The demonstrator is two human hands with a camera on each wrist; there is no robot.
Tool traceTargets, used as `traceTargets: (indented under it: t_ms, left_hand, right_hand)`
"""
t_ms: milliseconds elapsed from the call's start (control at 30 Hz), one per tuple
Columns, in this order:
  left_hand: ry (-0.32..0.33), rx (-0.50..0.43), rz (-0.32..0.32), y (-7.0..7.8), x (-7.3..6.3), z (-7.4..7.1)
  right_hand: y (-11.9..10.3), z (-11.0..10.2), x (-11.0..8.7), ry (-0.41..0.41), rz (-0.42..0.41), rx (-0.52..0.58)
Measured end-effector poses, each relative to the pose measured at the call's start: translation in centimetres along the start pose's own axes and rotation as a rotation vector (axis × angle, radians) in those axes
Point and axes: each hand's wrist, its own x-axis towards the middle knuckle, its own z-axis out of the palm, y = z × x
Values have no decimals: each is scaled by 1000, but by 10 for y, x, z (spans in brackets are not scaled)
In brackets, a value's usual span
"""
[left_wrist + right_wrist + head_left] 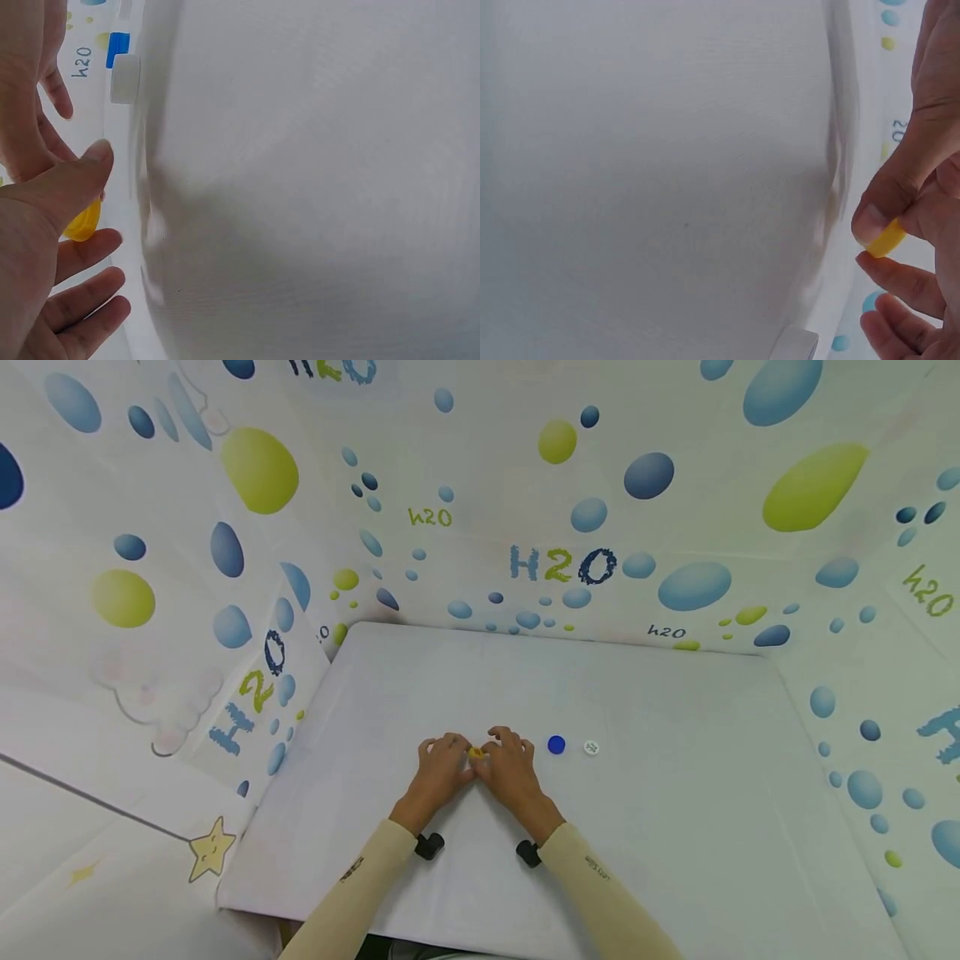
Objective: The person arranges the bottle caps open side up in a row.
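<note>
Yellow cap [476,752] held between both hands above the table [675,827], left of the blue cap [556,744]: right hand [513,768] pinches it; left hand [442,768] touches it, fingers relaxed.

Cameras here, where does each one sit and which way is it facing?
Head: worn high, looking down at the white table; both forearms show, left hand and right hand meeting at a yellow cap.
Left wrist: low along the table; left thumb and fingers show, beside a white cap.
Right wrist: low along the table; right thumb presses the yellow cap.
Shared: all three see the yellow cap.
</note>
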Motion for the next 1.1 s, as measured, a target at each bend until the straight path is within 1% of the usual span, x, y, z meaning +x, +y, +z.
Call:
traceTargets:
  t_ms: [133,267,633,867,1100]
  left_hand:
    - [22,-26,-22,1,0,0]
    - [44,-48,-22,2,0,1]
    - [47,-52,-10,4,2,2]
    - [36,-26,-15,6,4,1]
    - [20,-3,-9,4,5,0]
  right_hand:
    - [0,1,0,10,38,28]
    - [-1,1,-1,29,54,46]
    - [-1,0,-3,67,67,78]
    - [4,1,-3,79,44,81]
    - [9,1,-2,47,-14,71]
